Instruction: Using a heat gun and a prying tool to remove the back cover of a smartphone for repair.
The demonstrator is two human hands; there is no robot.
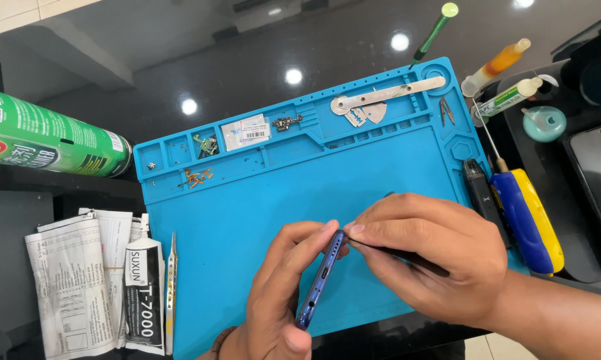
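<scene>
Your left hand [280,293] clamps a blue phone [320,280] on edge above the blue mat [247,220]; your right hand [427,260] pinches a thin dark tool [407,257] at its seam. A slip could gouge the frame. Loose screws [197,177] lie beyond.

Single head-worn view, looking steeply down, close over blue work mat [247,220]
</scene>
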